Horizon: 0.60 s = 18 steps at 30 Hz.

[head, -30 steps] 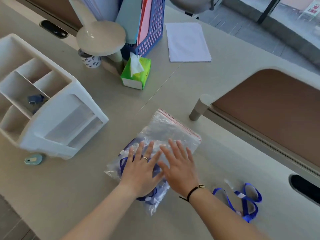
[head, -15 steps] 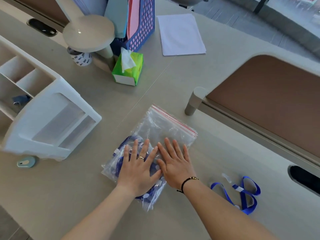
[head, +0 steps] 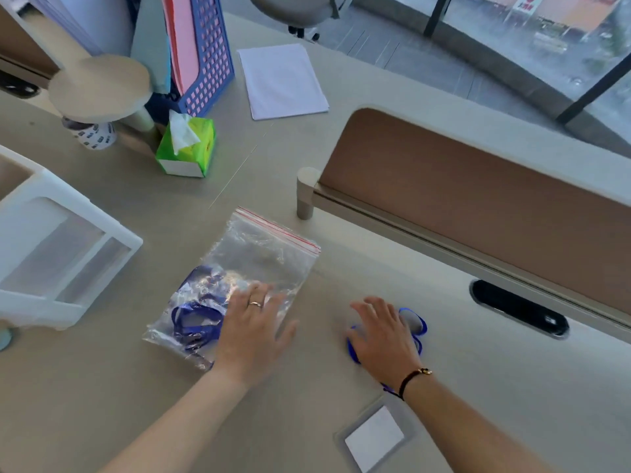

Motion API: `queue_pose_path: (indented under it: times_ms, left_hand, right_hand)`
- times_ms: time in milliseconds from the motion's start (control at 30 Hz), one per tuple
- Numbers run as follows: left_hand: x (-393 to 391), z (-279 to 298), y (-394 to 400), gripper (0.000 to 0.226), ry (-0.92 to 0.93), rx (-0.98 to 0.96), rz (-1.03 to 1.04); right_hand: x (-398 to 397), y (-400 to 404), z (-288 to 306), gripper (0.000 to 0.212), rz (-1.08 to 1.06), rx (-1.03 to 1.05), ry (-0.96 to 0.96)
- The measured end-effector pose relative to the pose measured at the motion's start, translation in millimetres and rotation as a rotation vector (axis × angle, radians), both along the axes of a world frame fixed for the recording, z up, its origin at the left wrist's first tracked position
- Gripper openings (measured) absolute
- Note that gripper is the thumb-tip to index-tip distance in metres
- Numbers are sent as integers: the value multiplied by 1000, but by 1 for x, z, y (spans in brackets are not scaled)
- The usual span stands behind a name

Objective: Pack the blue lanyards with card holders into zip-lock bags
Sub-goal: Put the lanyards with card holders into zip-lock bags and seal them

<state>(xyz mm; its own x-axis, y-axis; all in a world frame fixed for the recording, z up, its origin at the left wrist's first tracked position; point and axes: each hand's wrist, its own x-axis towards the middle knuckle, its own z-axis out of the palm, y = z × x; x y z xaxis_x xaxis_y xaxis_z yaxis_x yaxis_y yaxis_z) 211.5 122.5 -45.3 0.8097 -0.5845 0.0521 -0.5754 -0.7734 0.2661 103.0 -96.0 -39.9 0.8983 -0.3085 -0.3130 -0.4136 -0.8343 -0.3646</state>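
A clear zip-lock bag (head: 259,257) with a red seal line lies flat on the beige desk (head: 307,397). A blue lanyard (head: 194,319) is inside it at its near left end. My left hand (head: 254,331) rests flat on the bag's near right part, fingers straight. To the right, a loose blue lanyard (head: 418,327) lies on the desk, mostly covered by my right hand (head: 382,331), whose fingers lie spread over it. A clear card holder with a white card (head: 374,438) lies near my right forearm.
A white plastic organiser (head: 65,254) stands at the left. Behind the bag are a green tissue box (head: 191,148), a blue file rack (head: 205,59), a lamp base (head: 99,87) and white paper (head: 283,81). A brown divider panel (head: 478,206) borders the right.
My right hand left the bag and moved right onto the loose lanyard. My left hand stayed on the bag. The camera tilted up and right.
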Motion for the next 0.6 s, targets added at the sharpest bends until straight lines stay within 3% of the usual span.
queue_pose_path:
  times_ms: [100,233,300,367,433,533,600]
  left_hand:
    - [-53,6,-28,50,106,-12,-73]
    - [-118,9,-60,73,412,156,-79]
    - [-147,5,-69,86,551,236,-40]
    - [-172,2,-72,90,581,259,21]
    - [-191,-1,-73,86,550,281,79]
    - [-201,-5,-75,73,531,306,148]
    - [-203,-4,-77,68,568,303,184]
  right_hand:
    - [-43,-36,4,52,-292,-14,74]
    - [-68,-54,2,84,-293,45,189]
    - [-68,-56,-2,90,-255,42,218]
    - [-69,-54,-6,82,-241,-6,207]
    - [-74,-50,-11,59,-253,-22,158]
    - [-91,-45,-14,22,-326,55,100]
    - [-107,-44,-13,13,-395,136,101]
